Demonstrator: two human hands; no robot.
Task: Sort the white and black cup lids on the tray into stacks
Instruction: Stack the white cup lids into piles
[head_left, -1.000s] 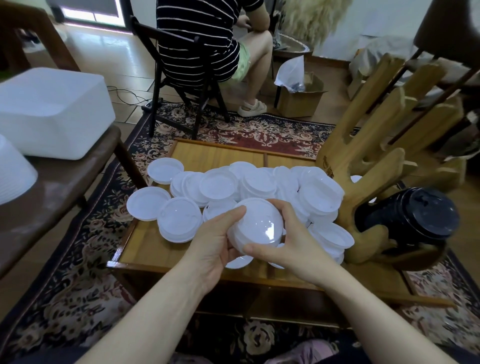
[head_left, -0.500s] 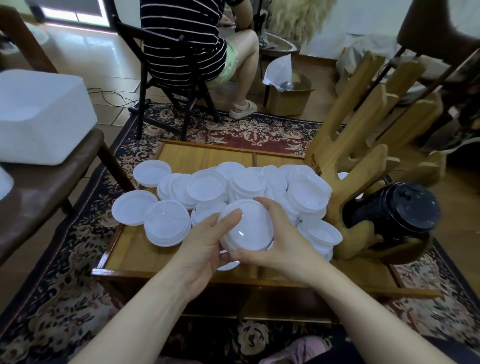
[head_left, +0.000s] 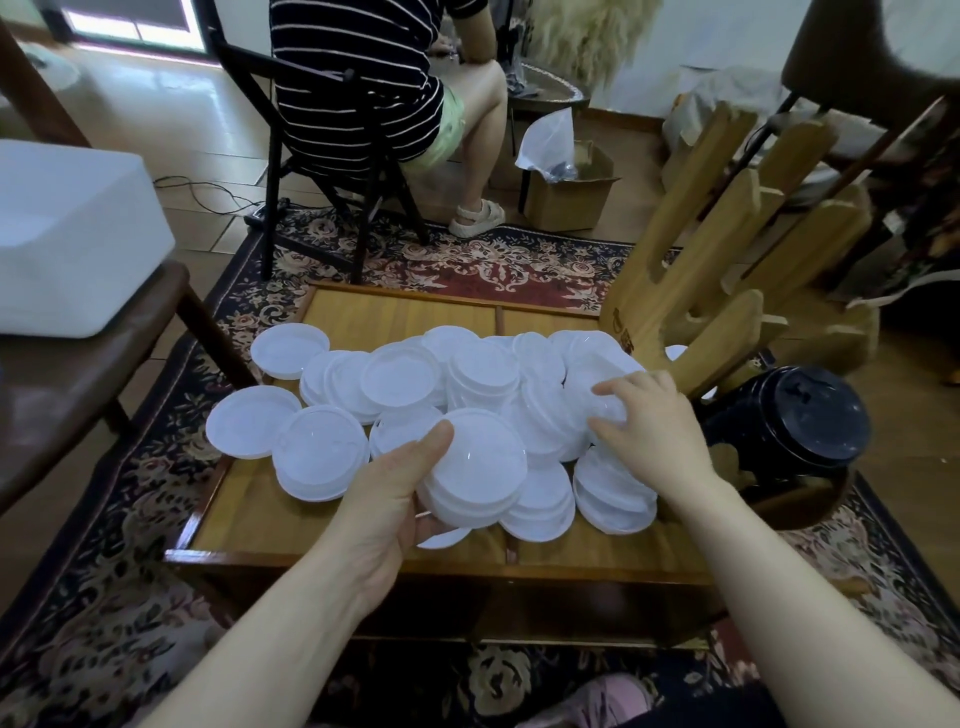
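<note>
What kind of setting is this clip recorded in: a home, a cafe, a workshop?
Most likely a room in a home, not a shop. A patterned rug covers the floor, a person sits on a folding chair nearby, and the lids lie on a low wooden tray set near floor level.

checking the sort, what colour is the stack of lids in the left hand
White, translucent; the stack of lids held by the left hand shows best in the head view.

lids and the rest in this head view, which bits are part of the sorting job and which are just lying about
Part of the job:
- stack of white lids in the left hand
- loose white lids
- right hand touching a lid
- black lids
- wooden tray

Lying about:
- wooden rack
- white box
- cardboard box
- folding chair
</note>
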